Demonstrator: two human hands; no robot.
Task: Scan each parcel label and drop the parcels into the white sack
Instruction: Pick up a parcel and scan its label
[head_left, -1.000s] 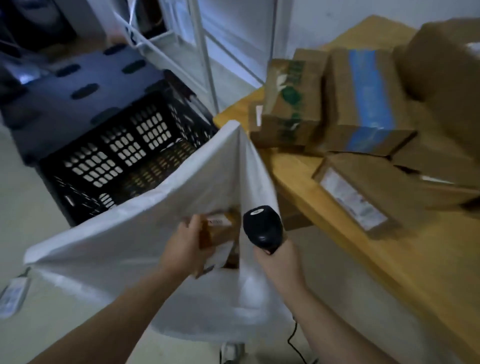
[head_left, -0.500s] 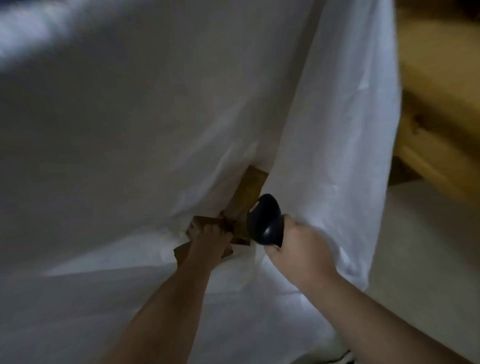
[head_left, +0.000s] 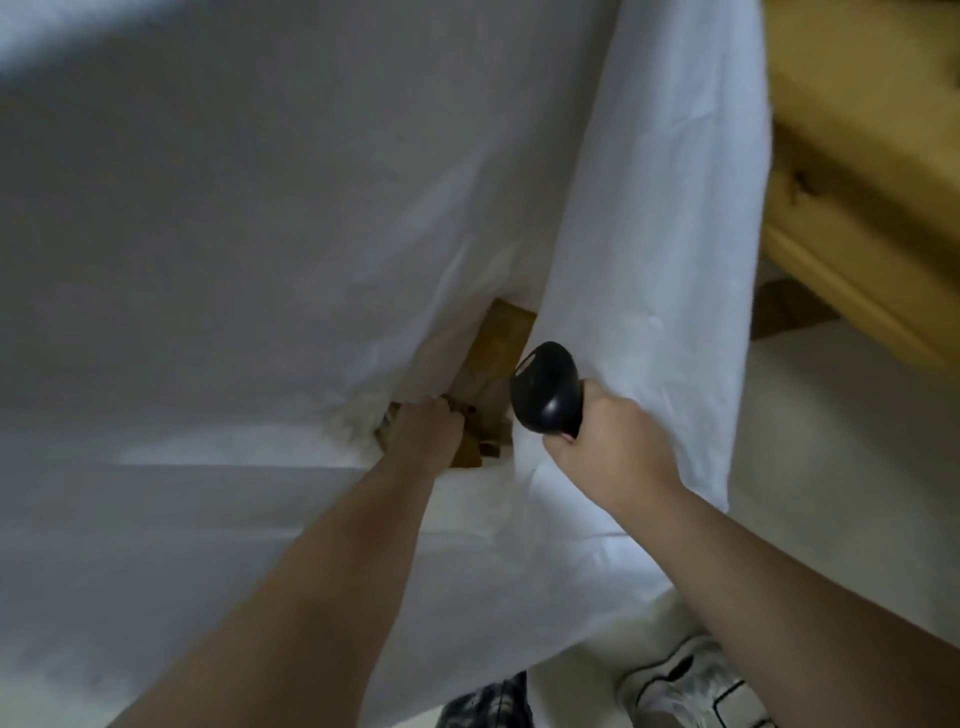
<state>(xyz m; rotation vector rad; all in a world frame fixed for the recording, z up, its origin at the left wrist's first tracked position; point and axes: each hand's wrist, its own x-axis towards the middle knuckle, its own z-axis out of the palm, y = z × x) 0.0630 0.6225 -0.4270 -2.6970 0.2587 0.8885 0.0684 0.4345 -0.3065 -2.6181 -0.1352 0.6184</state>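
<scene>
The white sack (head_left: 291, 218) fills most of the view, its mouth a narrow gap at the middle. My left hand (head_left: 423, 431) reaches into that gap and grips a brown cardboard parcel (head_left: 496, 338), which sits partly inside the sack with its far corner showing. My right hand (head_left: 608, 447) holds the black barcode scanner (head_left: 545, 387) and also pinches the sack's right edge, holding the mouth apart. The parcel's label is hidden.
The wooden table edge (head_left: 852, 171) runs along the upper right, close beside the sack. Pale floor (head_left: 841, 467) lies below it. My shoes (head_left: 691, 680) show at the bottom, under the sack's lower hem.
The view has swung down from the table and crate onto the sack. My left hand has pushed the parcel from the sack's rim into its mouth; since half a second ago little has moved.
</scene>
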